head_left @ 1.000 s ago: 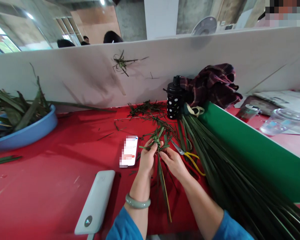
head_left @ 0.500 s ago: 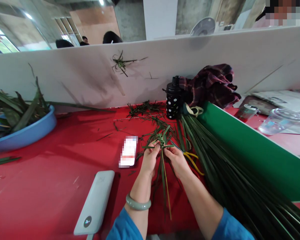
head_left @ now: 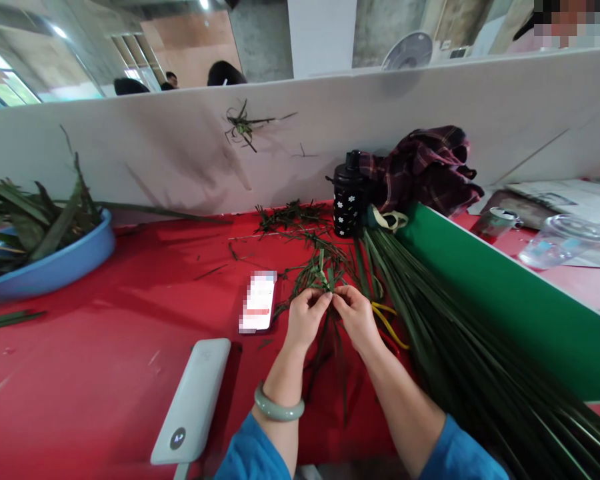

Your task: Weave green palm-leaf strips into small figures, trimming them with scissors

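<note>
Between both hands is a small piece of woven green leaf strips, with strip ends standing up from it and others hanging down below. My left hand, a pale green bangle on its wrist, pinches the piece from the left. From the right, my right hand pinches it too, the fingertips of both hands nearly meeting. The exact fold under the fingertips is hidden. Loose leaf scraps lie on the red table just beyond. Yellow-handled scissors or pliers lie partly hidden beside my right hand.
Long green leaves spread along a green divider on the right. A black flowered bottle stands behind. To the left are a phone, a white power bank and a blue basin of leaves. A plaid cloth lies behind.
My hands have come closer together at the woven piece, and it has turned in the fingers. The long pale strip that hung toward me no longer shows there.
</note>
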